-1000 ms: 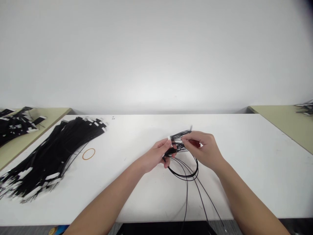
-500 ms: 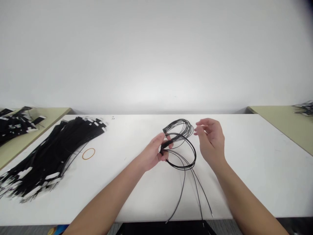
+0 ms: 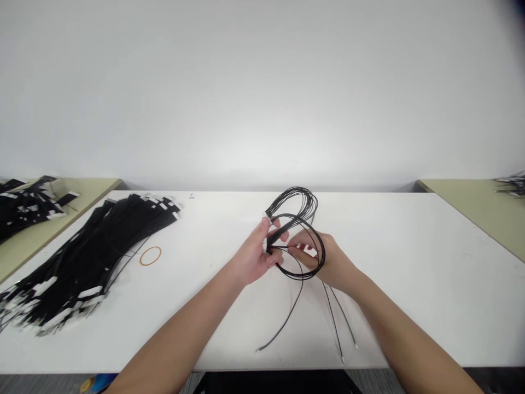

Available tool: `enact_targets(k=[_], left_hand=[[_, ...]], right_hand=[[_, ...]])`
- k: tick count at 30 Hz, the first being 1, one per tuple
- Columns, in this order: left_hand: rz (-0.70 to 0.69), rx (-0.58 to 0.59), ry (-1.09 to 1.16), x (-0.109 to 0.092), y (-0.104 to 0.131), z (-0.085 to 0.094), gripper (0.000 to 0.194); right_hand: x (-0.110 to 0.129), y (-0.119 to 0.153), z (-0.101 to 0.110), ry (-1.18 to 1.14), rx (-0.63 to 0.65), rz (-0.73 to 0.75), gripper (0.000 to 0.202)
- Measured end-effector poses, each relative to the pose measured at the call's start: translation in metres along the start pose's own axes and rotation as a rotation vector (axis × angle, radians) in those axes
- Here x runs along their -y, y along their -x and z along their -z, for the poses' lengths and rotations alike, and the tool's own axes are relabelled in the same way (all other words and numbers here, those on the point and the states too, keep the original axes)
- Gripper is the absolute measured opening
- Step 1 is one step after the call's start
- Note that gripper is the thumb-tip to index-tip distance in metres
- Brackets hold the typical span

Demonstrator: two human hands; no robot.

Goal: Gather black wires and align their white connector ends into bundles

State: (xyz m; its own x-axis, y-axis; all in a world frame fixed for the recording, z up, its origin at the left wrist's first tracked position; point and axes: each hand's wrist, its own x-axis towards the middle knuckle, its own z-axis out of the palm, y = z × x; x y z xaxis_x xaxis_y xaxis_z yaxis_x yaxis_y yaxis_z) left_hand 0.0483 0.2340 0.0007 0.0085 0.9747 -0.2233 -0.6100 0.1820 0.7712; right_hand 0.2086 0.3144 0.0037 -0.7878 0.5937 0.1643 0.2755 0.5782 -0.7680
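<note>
A black wire harness point(image 3: 322, 241), looped into coils, is held off the white table near its middle. My left hand point(image 3: 257, 253) is closed around its gathered end, where a small white piece shows by the thumb. Thin wires fan out in a loop above the fingers, and a thicker ring of cable hangs to the right. My right hand point(image 3: 315, 251) reaches in behind that ring and pinches black wires just right of my left fingers. Three loose wire ends with bright tips trail toward the table's front edge.
A large pile of black cables with white ends point(image 3: 102, 251) covers the left of the white table point(image 3: 410, 284). Beside it lies an orange rubber band point(image 3: 150, 256). More cables point(image 3: 30, 205) sit on the left side table, others point(image 3: 514, 183) on the right one.
My right hand has moved left and down from apart to the harness and closed on its wires. The harness in my left hand has tilted up slightly, and one loose wire end swung left.
</note>
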Motion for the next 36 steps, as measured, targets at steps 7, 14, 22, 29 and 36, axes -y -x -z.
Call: enact_targets(k=[7, 14, 22, 29, 36], left_hand=[[-0.015, -0.011, -0.033, 0.001, -0.001, 0.0, 0.038], [-0.014, -0.071, -0.078, 0.003, -0.002, -0.001, 0.04], [0.041, -0.068, -0.153, 0.005, -0.003, 0.001, 0.039], [0.085, -0.022, -0.148, 0.006, -0.003, 0.001, 0.039], [0.091, -0.013, -0.168, 0.006, -0.004, 0.001, 0.039]], right_hand=[[0.004, 0.002, 0.003, 0.005, -0.089, 0.092, 0.008], [0.007, 0.003, 0.007, -0.146, -0.043, -0.033, 0.009], [0.004, -0.001, 0.026, -1.097, 0.01, -0.378, 0.019], [-0.004, -0.006, 0.028, -1.251, -0.259, -0.343, 0.016], [-0.002, -0.011, 0.032, -1.176, -0.702, -0.234, 0.025]])
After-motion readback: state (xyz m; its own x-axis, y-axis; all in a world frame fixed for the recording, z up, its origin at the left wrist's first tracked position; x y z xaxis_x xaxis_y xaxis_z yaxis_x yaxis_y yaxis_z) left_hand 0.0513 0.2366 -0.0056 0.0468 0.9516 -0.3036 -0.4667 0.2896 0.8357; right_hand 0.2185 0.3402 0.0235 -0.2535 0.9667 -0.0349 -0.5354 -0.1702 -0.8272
